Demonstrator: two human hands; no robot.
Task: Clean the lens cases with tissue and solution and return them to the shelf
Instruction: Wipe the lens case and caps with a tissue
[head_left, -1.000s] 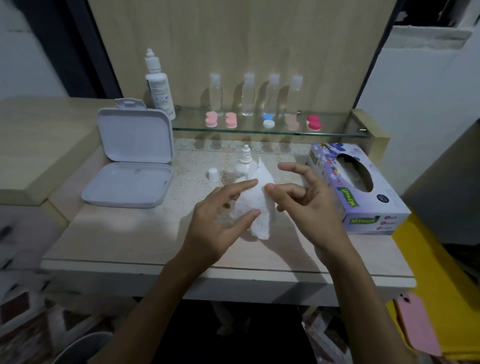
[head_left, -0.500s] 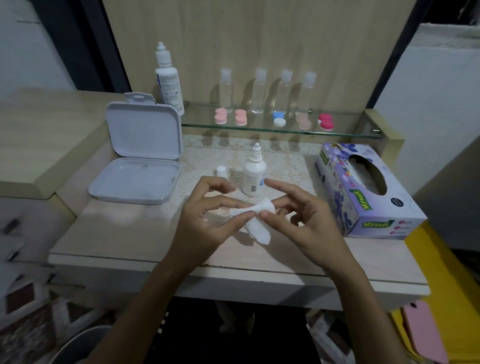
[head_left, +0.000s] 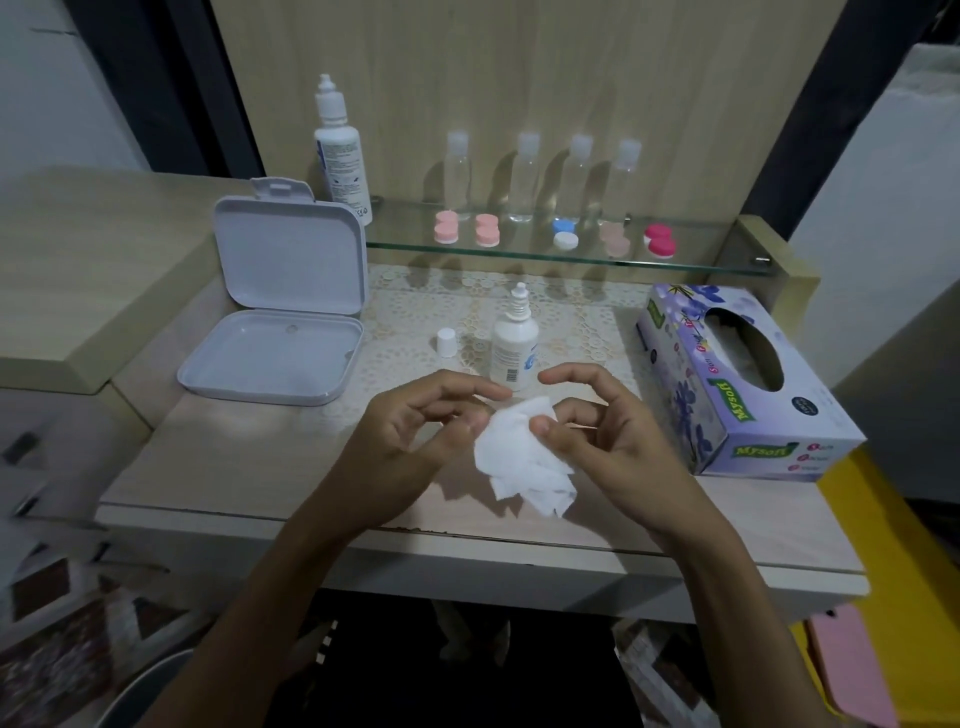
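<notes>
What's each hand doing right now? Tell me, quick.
Left hand: pinching the tissue.
Right hand: pinching the same tissue with its thumb.

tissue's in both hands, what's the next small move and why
Probably free the right hand and tip the uncapped solution bottle onto the tissue: both hands pinch it, it looks dry, and the lens cases sit untouched on the glass shelf.

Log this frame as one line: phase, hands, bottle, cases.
phase: tissue prep | hands: left hand and right hand pinch tissue | solution bottle: uncapped, upright on table | lens cases: on glass shelf
</notes>
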